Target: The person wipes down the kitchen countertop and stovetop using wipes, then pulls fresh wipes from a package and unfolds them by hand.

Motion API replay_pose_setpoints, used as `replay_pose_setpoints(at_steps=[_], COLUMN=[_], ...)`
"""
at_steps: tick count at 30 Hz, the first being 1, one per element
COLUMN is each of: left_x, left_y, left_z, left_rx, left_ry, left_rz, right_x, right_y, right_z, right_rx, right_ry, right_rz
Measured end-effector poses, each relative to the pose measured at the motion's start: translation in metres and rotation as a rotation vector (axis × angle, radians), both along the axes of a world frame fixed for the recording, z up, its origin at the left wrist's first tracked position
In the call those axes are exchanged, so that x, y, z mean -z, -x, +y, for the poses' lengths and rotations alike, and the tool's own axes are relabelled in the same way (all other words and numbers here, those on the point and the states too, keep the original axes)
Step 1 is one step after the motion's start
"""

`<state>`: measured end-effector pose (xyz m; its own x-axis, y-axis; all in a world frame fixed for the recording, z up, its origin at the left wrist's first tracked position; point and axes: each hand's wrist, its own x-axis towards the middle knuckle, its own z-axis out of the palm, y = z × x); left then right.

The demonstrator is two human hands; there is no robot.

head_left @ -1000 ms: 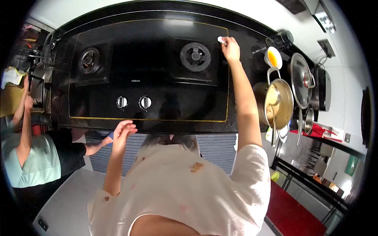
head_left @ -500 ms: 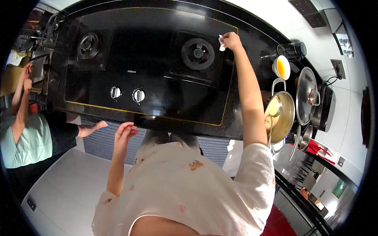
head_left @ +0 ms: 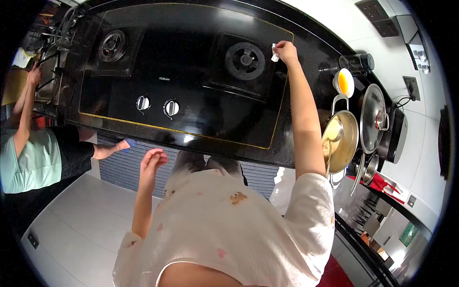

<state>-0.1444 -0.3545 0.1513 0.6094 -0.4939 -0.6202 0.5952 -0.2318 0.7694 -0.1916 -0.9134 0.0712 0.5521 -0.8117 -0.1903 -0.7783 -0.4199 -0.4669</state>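
Note:
A crumpled white tissue (head_left: 275, 53) is pinched in the fingers of my right hand (head_left: 286, 51), above the right side of the black glass cooktop (head_left: 191, 95). Beside it lies the right burner (head_left: 245, 60), whose ring is bare. My left hand (head_left: 152, 161) hangs in front of the counter's front edge, below the two knobs (head_left: 170, 107), with its fingers loosely bent and apart and nothing visible in them. A yellow line runs along the cooktop's border.
Right of the cooktop stand a bowl of orange liquid (head_left: 344, 83), a pot with a ladle (head_left: 345, 143), a glass lid (head_left: 372, 117) and a dark glass jar (head_left: 357, 62). At the far left another person (head_left: 36, 158) works over the sink side. A second burner (head_left: 113, 46) sits left.
My view has shifted slightly. The right hand with the tissue stays near the right burner, and the left hand hangs much as before. The other person's arms have moved a little.

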Motion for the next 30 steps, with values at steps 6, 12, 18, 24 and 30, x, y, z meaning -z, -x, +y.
replay_pose_setpoints(at_steps=[6,12,18,24,30], left_x=[0.007,0.004,0.008,-0.075,-0.228], left_y=[-0.014,-0.028,-0.032,-0.026,0.075], left_z=[0.0,-0.004,-0.01,-0.057,-0.094], left_rx=[0.086,0.155,0.268,0.973,1.298], left_ry=[0.038,0.047,0.059,0.34,1.246], left_rz=[-0.028,-0.014,-0.003,-0.223,-1.151], right_x=[-0.005,0.001,-0.004,-0.001,-0.009], right_y=[0.018,0.047,0.079,0.1,0.093], right_z=[0.031,0.073,0.125,0.161,0.187], right_rx=[-0.091,-0.074,-0.071,0.018,0.102], right_ry=[0.044,0.046,0.022,0.018,0.21], right_rz=[-0.026,-0.092,-0.154,-0.243,-0.232])
